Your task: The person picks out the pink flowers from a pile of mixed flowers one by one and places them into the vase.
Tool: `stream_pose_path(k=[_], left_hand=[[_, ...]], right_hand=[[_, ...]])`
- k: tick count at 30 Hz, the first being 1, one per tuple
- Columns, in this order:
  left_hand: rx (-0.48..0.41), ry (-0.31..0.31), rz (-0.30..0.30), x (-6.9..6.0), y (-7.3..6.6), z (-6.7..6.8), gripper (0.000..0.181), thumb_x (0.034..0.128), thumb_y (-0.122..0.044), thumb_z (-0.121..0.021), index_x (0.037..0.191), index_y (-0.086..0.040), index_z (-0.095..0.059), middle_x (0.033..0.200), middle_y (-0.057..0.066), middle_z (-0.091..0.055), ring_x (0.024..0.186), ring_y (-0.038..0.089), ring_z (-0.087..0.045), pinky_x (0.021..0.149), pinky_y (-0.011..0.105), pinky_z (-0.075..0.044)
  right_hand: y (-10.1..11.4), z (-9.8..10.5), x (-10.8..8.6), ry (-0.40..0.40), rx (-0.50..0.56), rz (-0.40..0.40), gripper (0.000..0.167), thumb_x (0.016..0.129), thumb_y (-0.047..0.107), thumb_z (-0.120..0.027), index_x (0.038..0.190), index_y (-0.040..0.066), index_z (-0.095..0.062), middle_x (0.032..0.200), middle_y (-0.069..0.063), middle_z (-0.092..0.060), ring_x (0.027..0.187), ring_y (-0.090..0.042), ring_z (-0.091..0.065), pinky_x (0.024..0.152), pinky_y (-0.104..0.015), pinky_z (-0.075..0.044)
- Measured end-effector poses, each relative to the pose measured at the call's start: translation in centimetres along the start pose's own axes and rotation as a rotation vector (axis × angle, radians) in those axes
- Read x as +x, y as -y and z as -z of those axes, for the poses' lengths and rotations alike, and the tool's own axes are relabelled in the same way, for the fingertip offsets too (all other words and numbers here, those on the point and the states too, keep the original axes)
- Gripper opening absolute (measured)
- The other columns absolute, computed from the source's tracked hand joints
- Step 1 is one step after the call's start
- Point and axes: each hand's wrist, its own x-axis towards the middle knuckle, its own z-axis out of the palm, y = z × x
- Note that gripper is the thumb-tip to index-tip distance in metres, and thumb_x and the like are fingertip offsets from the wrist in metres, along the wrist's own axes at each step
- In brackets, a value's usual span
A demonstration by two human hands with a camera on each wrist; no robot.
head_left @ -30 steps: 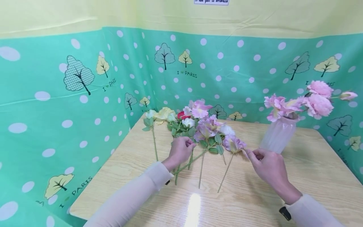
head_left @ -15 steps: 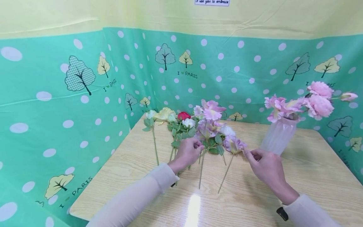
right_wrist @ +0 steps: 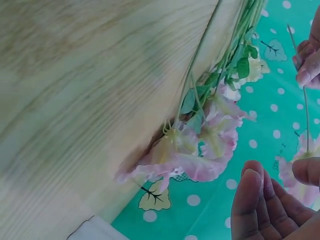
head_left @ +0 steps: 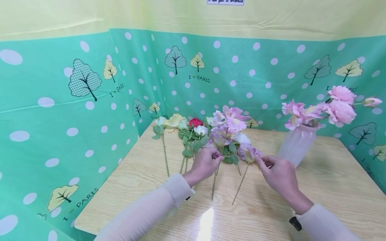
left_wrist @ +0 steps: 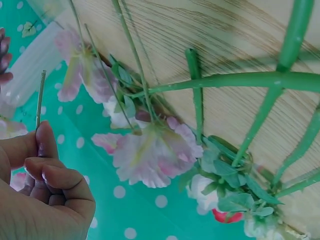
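Observation:
My left hand [head_left: 206,164] pinches the thin stem [left_wrist: 40,100] of a pink artificial flower [head_left: 236,119], which is held up above the other blooms. In the left wrist view the stem's end sticks out past thumb and forefinger. My right hand [head_left: 278,174] hovers with its fingertips beside a purple flower [head_left: 248,153] that lies on the table. From the right wrist view, a gap shows between its thumb [right_wrist: 306,171] and fingers [right_wrist: 250,187], with nothing held there. The raised flower is partly hidden behind that thumb.
On the right of the wooden table [head_left: 135,201] stands a pale ribbed vase [head_left: 297,142] holding pink flowers [head_left: 340,112]. Several stems lie at the back, with a red rose [head_left: 195,122], a white rose [head_left: 200,130] and a yellow flower [head_left: 175,119]. A green dotted curtain [head_left: 256,87] hangs behind.
My left hand has moved to the right, bringing the pink flower along and turning its stem from slanted to more upright. My right hand has shifted slightly left.

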Motion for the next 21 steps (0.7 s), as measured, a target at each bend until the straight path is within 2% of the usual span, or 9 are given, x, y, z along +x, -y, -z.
stream_pose_path(k=[5,9,15,21], left_hand=[[0.022,0.01,-0.013,-0.2,-0.5,-0.2,0.007,0.0917,-0.012,-0.078,0.086,-0.01,-0.075,0.078,-0.005,-0.07,0.065,0.002,-0.06,0.06,0.017,-0.051],[0.037,0.007,-0.047,-0.2,-0.9,-0.4,0.006,0.0914,-0.012,-0.078,0.086,-0.01,-0.076,0.079,-0.004,-0.069,0.066,0.002,-0.06,0.061,0.016,-0.051],[0.052,0.001,-0.09,-0.1,-1.3,-0.7,0.005,0.0908,-0.012,-0.079,0.088,-0.008,-0.077,0.08,-0.002,-0.071,0.065,0.0,-0.059,0.061,0.013,-0.05],[0.049,0.018,-0.122,0.0,-1.6,-0.9,0.005,0.0913,-0.011,-0.078,0.089,-0.006,-0.077,0.08,-0.002,-0.073,0.065,-0.001,-0.06,0.062,0.012,-0.05]], right_hand=[[0.4,-0.3,0.3,-0.023,0.016,0.02,0.026,0.096,0.025,-0.074,0.097,0.0,-0.079,0.077,-0.01,-0.075,0.057,-0.016,-0.066,0.045,-0.025,-0.047],[0.6,-0.5,0.5,-0.027,0.034,0.014,0.025,0.095,0.023,-0.075,0.1,0.0,-0.079,0.08,-0.011,-0.076,0.064,-0.021,-0.07,0.046,-0.025,-0.048],[1.0,-0.8,0.8,-0.005,0.082,-0.013,0.028,0.097,0.026,-0.073,0.103,0.0,-0.079,0.082,-0.011,-0.076,0.064,-0.017,-0.068,0.048,-0.025,-0.05],[1.6,-1.0,1.2,0.019,0.148,-0.046,0.032,0.098,0.028,-0.072,0.108,-0.002,-0.077,0.083,-0.011,-0.076,0.058,-0.014,-0.066,0.043,-0.027,-0.049]])
